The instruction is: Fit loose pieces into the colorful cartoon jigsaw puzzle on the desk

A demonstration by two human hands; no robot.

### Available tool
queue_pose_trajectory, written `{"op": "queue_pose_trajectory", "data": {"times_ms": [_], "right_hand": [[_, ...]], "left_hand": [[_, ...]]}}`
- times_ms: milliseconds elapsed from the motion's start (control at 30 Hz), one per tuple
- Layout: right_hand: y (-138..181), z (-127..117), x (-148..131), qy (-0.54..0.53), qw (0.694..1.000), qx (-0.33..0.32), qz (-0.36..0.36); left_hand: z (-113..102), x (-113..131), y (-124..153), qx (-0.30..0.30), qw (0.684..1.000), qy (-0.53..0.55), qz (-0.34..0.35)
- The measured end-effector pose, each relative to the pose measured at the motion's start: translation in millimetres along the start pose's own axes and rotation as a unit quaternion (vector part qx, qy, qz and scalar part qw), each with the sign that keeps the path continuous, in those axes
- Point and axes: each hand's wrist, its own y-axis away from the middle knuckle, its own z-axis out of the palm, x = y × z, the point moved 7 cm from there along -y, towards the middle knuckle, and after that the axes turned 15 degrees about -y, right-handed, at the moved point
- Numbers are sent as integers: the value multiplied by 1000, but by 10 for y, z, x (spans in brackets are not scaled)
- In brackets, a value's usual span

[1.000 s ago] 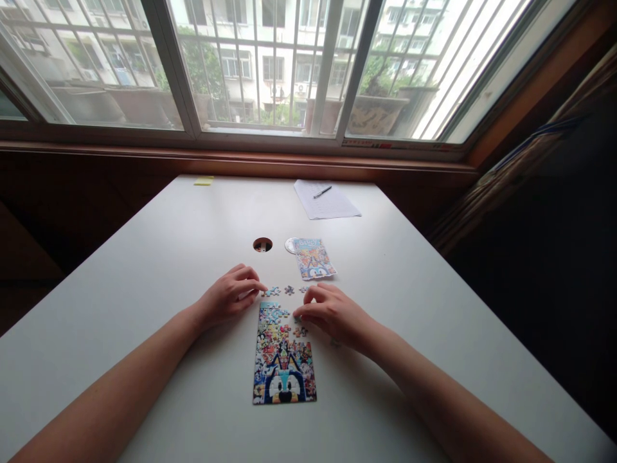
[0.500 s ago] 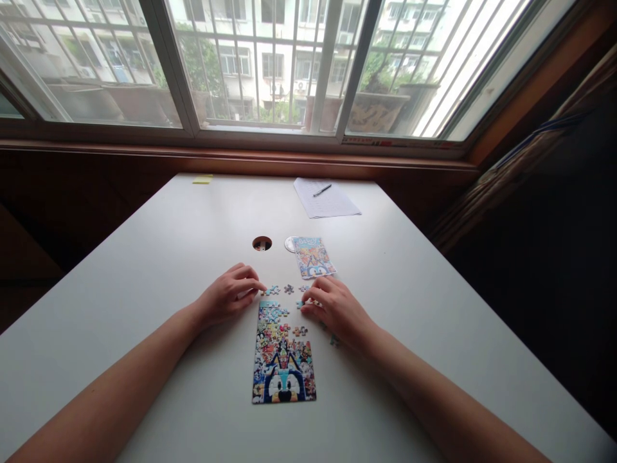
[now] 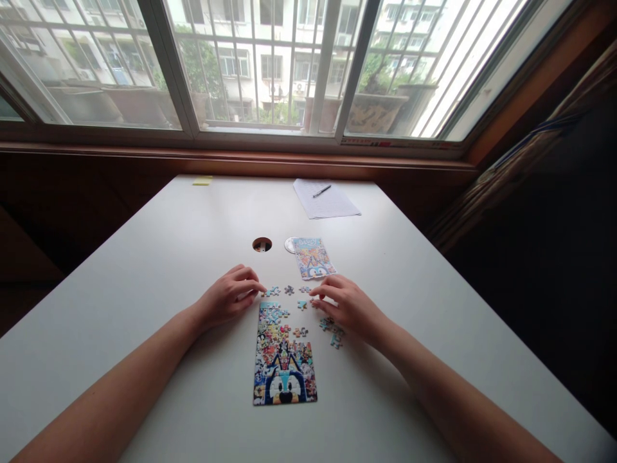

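Landmark: partly built puzzle [image 3: 284,360], a colourful upright rectangle flat on the white bench [image 3: 144,257]. Its lower part is complete and its far edge ragged.
Left hand: left hand [image 3: 226,297] rests on the bench at the puzzle's far left corner. The fingers are loosely curled and the tips lie just beside a small blue piece [image 3: 273,290]. I cannot tell whether anything is pinched under them.
Right hand: right hand [image 3: 349,307] lies palm down off the puzzle's far right corner. The fingers are stretched out and nothing shows in their grip. The fingertips are near the loose bits beyond the far edge.
Loose pieces: a few lie just beyond the puzzle's far edge. One [image 3: 301,332] sits at its right margin, and a small cluster [image 3: 332,331] lies to the right of the puzzle, partly under the right wrist.
Beyond the puzzle: picture card [image 3: 313,257], with a white disc [image 3: 289,245] touching its far left corner. A round hole [image 3: 262,244] lies left of that.
Far beyond the puzzle: paper sheet [image 3: 325,199] with a pen [image 3: 322,191] on it, and a yellow note [image 3: 202,181] off to the left.
Risk, sweep: the right wrist is close over the cluster. A careless slide could scatter it or drag pieces onto the built part.
Risk, loss: a flicked piece could drop down the hole.
Risk, joints: leaning on the ragged edge could pop seated pieces loose.
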Motion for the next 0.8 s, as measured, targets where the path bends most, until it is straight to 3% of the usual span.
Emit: {"op": "queue_pose_trajectory", "data": {"times_ms": [200,367,533,800], "right_hand": [[7,-344,73,-4,996,73,50],[41,-473,260,-4,992,97,77],[63,-323,383,-56,992,71,86],[-15,-68,216,-34,997,45,46]], "left_hand": [[-13,15,-12,3,1000,-3,-3],[3,-48,-6,8,999,-19,-26],[21,-138,6,13,997,-37,-69],[18,-146,-22,10,996,-31,-86]]}}
